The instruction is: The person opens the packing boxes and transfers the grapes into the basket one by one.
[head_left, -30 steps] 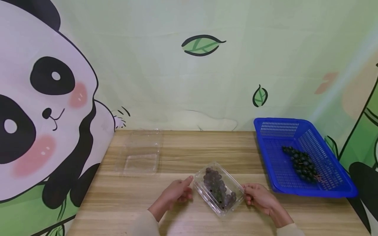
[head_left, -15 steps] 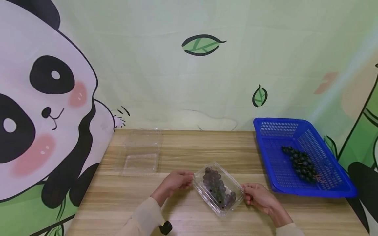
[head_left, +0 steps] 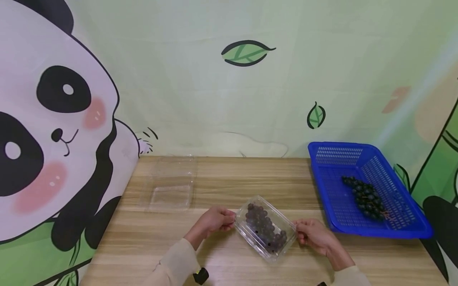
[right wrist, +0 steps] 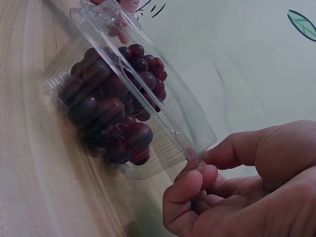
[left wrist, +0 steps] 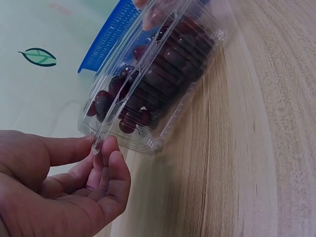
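A lidded clear plastic clamshell container [head_left: 253,243] lies at an angle on the wooden table, with a bunch of dark grapes [head_left: 264,226] inside. At its left corner my left hand [head_left: 212,222] pinches the rim between thumb and fingers. My right hand [head_left: 316,236] grips the opposite corner the same way. Seen from the left wrist, thumb and curled fingers of the left hand [left wrist: 69,182] meet on the rim's thin edge. In the right wrist view, the right hand [right wrist: 247,177] pinches a small tab at the rim, and reddish-purple grapes [right wrist: 111,106] show through the wall.
A blue slotted basket [head_left: 322,198] stands at the right, holding another bunch of dark grapes [head_left: 366,198]. Clear plastic containers [head_left: 171,196] lie at the table's back left. Behind the wooden table [head_left: 229,178] hangs a printed panda backdrop [head_left: 186,79].
My left hand has come up to the container's left corner and taken hold of the rim. The right hand keeps its grip on the right corner. The basket has not moved.
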The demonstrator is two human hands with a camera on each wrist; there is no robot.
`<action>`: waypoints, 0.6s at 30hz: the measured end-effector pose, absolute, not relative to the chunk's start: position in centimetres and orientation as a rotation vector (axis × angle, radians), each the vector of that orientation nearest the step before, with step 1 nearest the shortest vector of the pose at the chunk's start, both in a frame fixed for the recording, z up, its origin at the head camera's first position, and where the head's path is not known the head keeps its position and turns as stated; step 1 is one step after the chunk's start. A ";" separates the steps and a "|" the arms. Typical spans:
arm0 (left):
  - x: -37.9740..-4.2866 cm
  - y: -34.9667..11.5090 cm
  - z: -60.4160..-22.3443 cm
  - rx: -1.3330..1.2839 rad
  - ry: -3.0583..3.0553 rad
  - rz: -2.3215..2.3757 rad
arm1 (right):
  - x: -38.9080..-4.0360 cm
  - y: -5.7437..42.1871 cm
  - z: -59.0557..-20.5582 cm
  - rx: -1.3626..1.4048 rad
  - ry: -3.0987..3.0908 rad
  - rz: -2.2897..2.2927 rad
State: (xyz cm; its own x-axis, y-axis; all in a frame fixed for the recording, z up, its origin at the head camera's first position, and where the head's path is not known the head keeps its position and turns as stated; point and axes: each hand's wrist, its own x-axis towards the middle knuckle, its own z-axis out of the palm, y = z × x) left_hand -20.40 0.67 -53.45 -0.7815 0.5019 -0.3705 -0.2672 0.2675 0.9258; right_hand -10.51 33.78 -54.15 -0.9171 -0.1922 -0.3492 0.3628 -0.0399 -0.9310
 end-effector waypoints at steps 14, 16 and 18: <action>-19.4 0.6 -53.1 0.186 1.956 1.521 | -11.1 32.9 -53.8 0.268 2.029 -1.954; -19.3 0.5 -52.9 0.183 1.953 1.513 | -11.3 32.8 -53.7 0.277 2.057 -1.940; -19.1 0.4 -52.8 0.181 1.951 1.509 | -11.5 32.6 -53.6 0.290 2.087 -1.921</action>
State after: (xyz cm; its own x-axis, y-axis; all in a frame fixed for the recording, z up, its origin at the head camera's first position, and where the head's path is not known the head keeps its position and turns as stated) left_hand -19.12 0.41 -52.80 -0.7749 0.4814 -0.4096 -0.2754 0.3261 0.9043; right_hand -11.49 32.61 -53.58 -0.9378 -0.0469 -0.3440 0.3390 0.0909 -0.9364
